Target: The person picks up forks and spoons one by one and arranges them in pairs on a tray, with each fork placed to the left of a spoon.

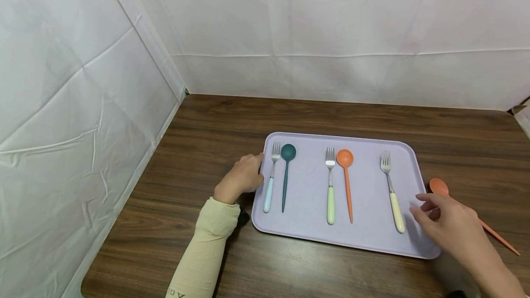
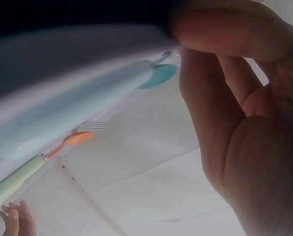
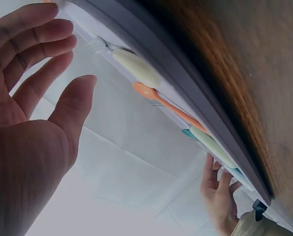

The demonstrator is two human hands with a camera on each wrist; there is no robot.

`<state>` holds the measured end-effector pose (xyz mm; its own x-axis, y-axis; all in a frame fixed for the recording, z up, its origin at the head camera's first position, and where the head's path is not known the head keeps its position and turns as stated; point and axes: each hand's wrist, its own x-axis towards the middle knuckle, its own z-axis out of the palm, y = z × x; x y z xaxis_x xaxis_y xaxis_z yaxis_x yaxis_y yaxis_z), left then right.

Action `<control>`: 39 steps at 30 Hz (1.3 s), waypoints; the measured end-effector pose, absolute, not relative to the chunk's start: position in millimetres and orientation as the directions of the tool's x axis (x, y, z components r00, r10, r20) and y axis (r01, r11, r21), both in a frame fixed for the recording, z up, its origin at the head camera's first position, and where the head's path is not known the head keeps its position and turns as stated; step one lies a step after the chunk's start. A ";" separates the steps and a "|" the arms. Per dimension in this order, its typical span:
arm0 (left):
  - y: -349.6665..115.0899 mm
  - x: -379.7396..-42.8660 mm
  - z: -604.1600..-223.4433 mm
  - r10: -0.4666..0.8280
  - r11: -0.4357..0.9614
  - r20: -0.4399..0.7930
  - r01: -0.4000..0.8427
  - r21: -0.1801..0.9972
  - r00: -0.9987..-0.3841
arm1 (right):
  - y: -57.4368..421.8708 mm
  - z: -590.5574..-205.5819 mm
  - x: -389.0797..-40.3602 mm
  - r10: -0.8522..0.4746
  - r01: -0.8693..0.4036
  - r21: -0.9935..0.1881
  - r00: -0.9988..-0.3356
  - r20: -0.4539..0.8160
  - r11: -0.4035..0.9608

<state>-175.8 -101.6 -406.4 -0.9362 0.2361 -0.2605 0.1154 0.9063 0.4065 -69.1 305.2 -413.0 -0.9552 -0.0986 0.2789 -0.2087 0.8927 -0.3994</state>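
Note:
A lilac tray (image 1: pixel 306 187) lies on the table with three forks and two spoons on it. My left hand (image 1: pixel 244 174) grips its left rim, close to the fork with the pale blue handle (image 1: pixel 268 194) and the dark teal spoon (image 1: pixel 288 152). Mid-tray lie a green-handled fork (image 1: pixel 330 203) and an orange spoon (image 1: pixel 345 157). Over the right rim hovers my right hand (image 1: pixel 451 224), fingers loosely bent and holding nothing. Nearest it on the tray is a fork with a yellow handle (image 1: pixel 396 213). A second orange spoon (image 1: pixel 439 186), partly hidden by this hand, lies right of the tray.
The dark wooden table (image 1: pixel 174 160) extends around the tray. White cloth (image 1: pixel 331 36) hangs behind it, and more white cloth (image 1: pixel 62 151) covers the left side.

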 end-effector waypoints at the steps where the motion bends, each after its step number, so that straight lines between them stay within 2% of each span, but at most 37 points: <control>1: -101.4 -175.7 -406.2 0.235 0.907 -0.261 0.114 0.406 -0.936 | 306.2 -412.8 -68.8 -0.094 -0.207 -0.398 -0.954 0.285 0.894; 18: -101.4 -175.4 -405.4 0.239 0.908 -0.260 0.121 0.400 -0.935 | 318.9 -412.7 -66.4 -0.023 -0.126 -0.356 -0.960 0.279 0.926; 26: -101.3 -174.8 -404.2 0.236 0.904 -0.269 0.109 0.414 -0.934 | 326.5 -412.2 -64.1 0.022 -0.041 -0.346 -0.984 0.176 0.937; 39: -101.6 -175.5 -405.9 0.239 0.909 -0.264 0.120 0.398 -0.934 | 342.7 -413.9 -62.8 0.042 -0.011 -0.315 -0.986 0.161 0.949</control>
<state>-175.5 -101.6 -405.9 -0.9344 0.2390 -0.2643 0.1199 0.9094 0.3982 -62.8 342.7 -413.9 -0.9860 0.0421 0.1612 -0.0109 0.9491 -0.3147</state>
